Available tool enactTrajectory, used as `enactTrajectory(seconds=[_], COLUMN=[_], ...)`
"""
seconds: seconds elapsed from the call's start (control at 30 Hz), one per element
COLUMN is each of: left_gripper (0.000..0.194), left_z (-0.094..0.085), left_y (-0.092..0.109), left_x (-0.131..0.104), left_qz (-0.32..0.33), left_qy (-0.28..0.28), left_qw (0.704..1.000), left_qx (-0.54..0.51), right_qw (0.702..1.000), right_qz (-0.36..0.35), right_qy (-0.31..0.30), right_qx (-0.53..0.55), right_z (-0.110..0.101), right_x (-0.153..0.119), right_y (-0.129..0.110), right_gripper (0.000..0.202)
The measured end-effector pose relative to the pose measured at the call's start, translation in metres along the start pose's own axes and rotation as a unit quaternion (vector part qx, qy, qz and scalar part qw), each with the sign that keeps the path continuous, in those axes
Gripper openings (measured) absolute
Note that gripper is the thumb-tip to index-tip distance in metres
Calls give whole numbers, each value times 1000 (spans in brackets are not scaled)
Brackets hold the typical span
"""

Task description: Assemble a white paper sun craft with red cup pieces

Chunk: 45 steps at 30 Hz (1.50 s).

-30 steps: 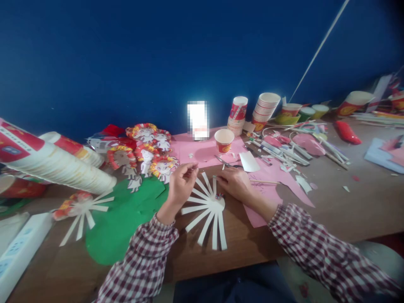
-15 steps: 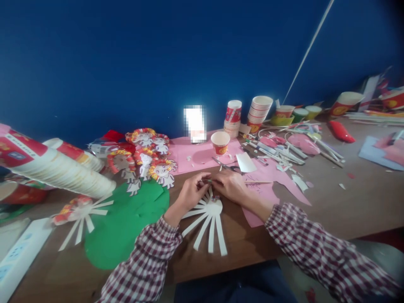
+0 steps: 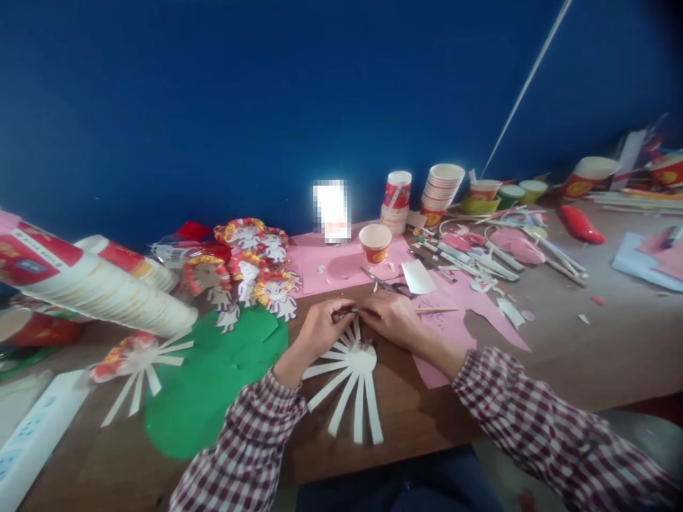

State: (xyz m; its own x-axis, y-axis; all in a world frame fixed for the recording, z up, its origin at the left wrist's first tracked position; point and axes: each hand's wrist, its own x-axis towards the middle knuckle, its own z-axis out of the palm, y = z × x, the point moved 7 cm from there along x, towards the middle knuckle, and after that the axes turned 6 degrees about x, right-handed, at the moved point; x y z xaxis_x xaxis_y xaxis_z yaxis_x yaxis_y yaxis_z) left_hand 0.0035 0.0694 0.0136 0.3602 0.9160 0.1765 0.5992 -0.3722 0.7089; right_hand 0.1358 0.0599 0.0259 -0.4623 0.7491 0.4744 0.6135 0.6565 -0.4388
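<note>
A flattened paper cup (image 3: 352, 370), its wall cut into several white strips that fan out, lies on the wooden table (image 3: 587, 355) in front of me. My left hand (image 3: 319, 328) and my right hand (image 3: 392, 318) meet fingertip to fingertip over its far edge. Both pinch the tip of one upper strip (image 3: 354, 313), with a thin dark sliver between the fingers; I cannot tell what that sliver is. Both sleeves are checked red and white.
A green paper disc (image 3: 213, 377) lies left of the fan, beside a second fanned cup (image 3: 139, 355) and a long lying stack of cups (image 3: 90, 284). Behind are pink sheets (image 3: 336, 267), a single cup (image 3: 375, 244), scissors (image 3: 385, 284), a skewer (image 3: 438, 310), paper figures (image 3: 250, 263) and upright cup stacks (image 3: 442, 186).
My left hand came down from its raised position and moved right to meet my right hand over the strips. The fanned cup has hardly moved.
</note>
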Motion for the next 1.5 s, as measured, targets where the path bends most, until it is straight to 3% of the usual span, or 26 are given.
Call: enactTrajectory(seconds=[0.3,0.53,0.83,1.17,1.5], left_gripper=[20,28,30,41,43], left_z=[1,6,5,5,2], left_y=[-3,-14,-14,-11,-9], left_x=[0,0,-1,-2,-1], left_qz=[-19,-48,-45,-89,-98], left_qy=[8,6,2,-15,-13], left_qw=[999,995,994,986,988], left_qx=[-44,-86,-98,-139,-121], right_qw=[999,999,999,998,999], right_qz=[-4,-12,-22,-52,-29], right_qy=[-36,-52,-40,-27,-31], right_qx=[-14,0,-1,28,29], right_z=[1,5,4,3,0], right_x=[1,1,1,-1,1], right_y=[-7,-5,-4,-6,-8], right_gripper=[15,18,18,19,19])
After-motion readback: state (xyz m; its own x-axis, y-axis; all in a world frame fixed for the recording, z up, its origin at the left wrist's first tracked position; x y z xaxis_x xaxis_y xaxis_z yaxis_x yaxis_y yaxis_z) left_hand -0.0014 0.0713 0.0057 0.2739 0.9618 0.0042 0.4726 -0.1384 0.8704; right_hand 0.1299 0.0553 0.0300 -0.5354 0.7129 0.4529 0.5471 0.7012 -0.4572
